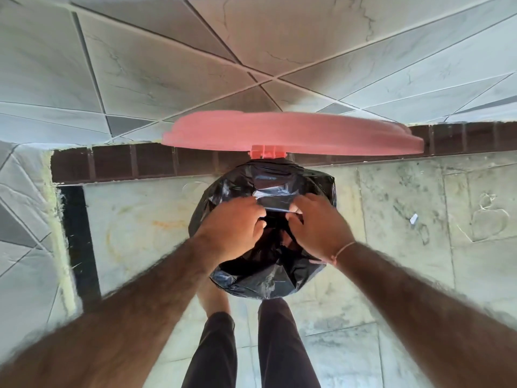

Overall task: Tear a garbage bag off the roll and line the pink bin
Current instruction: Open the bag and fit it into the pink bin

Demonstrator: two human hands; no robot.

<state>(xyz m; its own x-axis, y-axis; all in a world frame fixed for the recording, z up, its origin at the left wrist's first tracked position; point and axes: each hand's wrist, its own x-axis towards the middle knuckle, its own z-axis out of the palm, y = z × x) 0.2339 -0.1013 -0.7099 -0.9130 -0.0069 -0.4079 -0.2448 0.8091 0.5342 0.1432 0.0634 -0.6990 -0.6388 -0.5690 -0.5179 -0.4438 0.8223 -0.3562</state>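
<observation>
A black garbage bag (260, 278) is draped over the pink bin, covering its rim and body, so only the bin's hinge (267, 151) and its raised pink lid (293, 134) show. Both hands meet at the middle of the bag, above the bin's mouth. My left hand (235, 228) pinches a fold of the black plastic. My right hand (321, 228), with a thin cord at the wrist, grips the same fold from the other side. The roll of bags is out of view.
The bin stands on a stained tiled floor against a tiled wall with a dark brick-like skirting (126, 163). My legs and a bare foot (215, 301) are just below the bin. A small white scrap (413, 218) lies on the floor to the right.
</observation>
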